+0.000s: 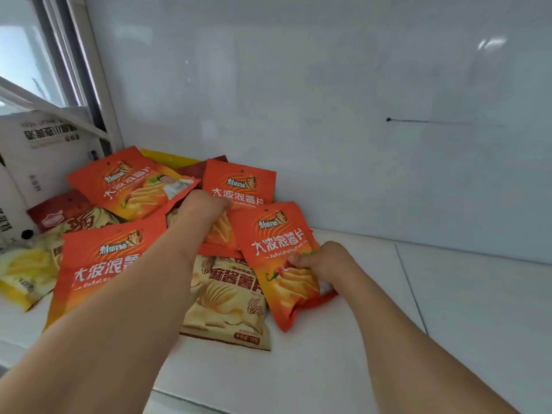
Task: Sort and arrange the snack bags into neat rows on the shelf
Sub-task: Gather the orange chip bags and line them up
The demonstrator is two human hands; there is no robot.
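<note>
Bare-skinned right hand (324, 261), reaching in from the lower right, fingers and thumb curled onto the right edge of an orange potato-chip bag (280, 261), pinching it near a printed chilli and holding it tilted, lower corner touching the white shelf (343, 369). Left hand (203, 207), stretched across the heap from the lower left, fingers bent down onto a second orange chip bag (239, 186) lying further back; whether gripped or merely pressed, cannot tell, fingertips being tucked out of sight. Beneath the left forearm, a third orange bag (98, 264) flat at the front left, and beside it a beige chip bag (230, 300) with brown lettering, partly under the bag held by the right hand. Further back left, a fourth orange bag (131, 186) tilted on top of the pile, over a dark red bag (62, 213). At the far left edge, a yellow bag (24, 273); behind the pile, a yellow corner and a dark red one just showing. All loosely heaped on the left part of the shelf, overlapping, in no rows. Behind, a pale glossy back panel (328, 100); at far left, a white carton (44, 150) with dark printed characters below a window frame (74, 55).
</note>
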